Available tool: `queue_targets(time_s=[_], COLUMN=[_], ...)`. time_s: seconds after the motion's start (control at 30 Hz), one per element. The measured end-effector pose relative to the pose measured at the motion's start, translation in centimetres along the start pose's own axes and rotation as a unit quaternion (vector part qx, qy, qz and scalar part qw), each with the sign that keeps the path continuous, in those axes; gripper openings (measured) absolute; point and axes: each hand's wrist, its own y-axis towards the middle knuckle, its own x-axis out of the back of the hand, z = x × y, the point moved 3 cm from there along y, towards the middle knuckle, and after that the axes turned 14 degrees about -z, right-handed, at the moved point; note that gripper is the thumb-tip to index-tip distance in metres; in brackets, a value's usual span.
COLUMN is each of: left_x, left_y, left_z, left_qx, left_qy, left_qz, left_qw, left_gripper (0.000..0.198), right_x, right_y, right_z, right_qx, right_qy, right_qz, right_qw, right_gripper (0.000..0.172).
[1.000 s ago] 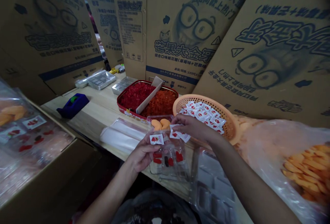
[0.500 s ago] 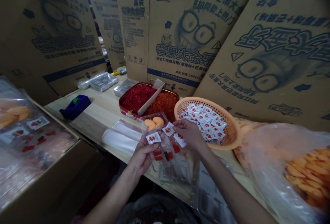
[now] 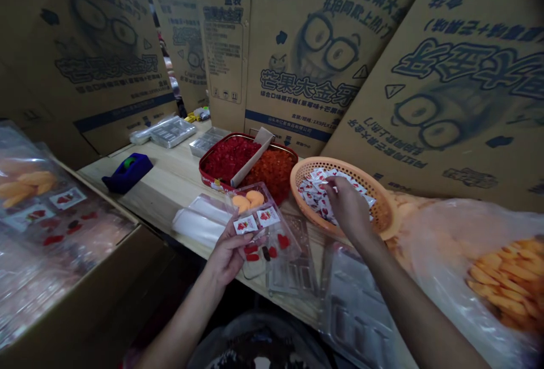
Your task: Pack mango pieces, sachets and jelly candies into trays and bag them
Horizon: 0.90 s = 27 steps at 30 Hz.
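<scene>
My left hand [image 3: 227,254] grips a clear plastic tray [image 3: 262,232] from its left side. The tray holds two orange candies at its far end, two small white sachets in the middle and several red and dark gummies near me. My right hand [image 3: 346,204] reaches into the orange basket [image 3: 382,227], fingers curled down over the small white sachets [image 3: 314,187] with red print. What the fingers hold, if anything, is hidden.
A red tin [image 3: 212,179] with red and orange candy and a cardboard divider stands behind the tray. Empty clear trays [image 3: 297,272] lie near the table edge. A bag of orange candies [image 3: 501,278] is at right, a blue tape dispenser [image 3: 127,172] at left, and cartons [image 3: 306,46] stand behind.
My right hand left the tray, where it set a second sachet, and moved right into the basket. The left hand keeps hold of the tray.
</scene>
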Motion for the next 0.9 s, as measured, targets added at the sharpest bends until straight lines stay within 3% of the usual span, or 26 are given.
queue_targets(time_s=[0.07,0.17,0.3,0.47,0.73,0.9], left_x=[0.4,1.2,2.5,3.8,4.7,5.6], left_y=[-0.2,-0.6,-1.3,-2.1,-2.2,-2.3], left_z=[-0.5,-1.2,-2.0,-2.6,-3.0,-3.5], left_qx=[-0.001,0.002,0.007,0.011,-0.016,-0.019], left_qy=[0.006,0.017,0.037,0.044,0.027,0.016], left_qz=[-0.005,-0.010,-0.026,-0.050,-0.056,-0.049], left_qw=[1.000,1.000,0.999,0.998,0.998,0.999], left_gripper=[0.073,0.078,0.082,0.084,0.080,0.079], right_x=[0.3,-1.0,-6.4,-11.8,-12.5,-12.2], right_y=[-0.6,-3.7,-8.5,-10.1,-10.4,-10.3], right_z=[0.3,2.2,3.3,0.4,-0.3,0.0], right_qx=[0.059,0.130,0.177,0.147,0.157,0.145], right_qy=[-0.053,-0.002,0.042,-0.025,-0.028,0.003], right_qz=[-0.024,-0.006,0.099,0.110,0.106,0.072], right_qw=[0.997,0.992,0.978,0.983,0.981,0.987], right_gripper=[0.023,0.024,0.026,0.030,0.033,0.036])
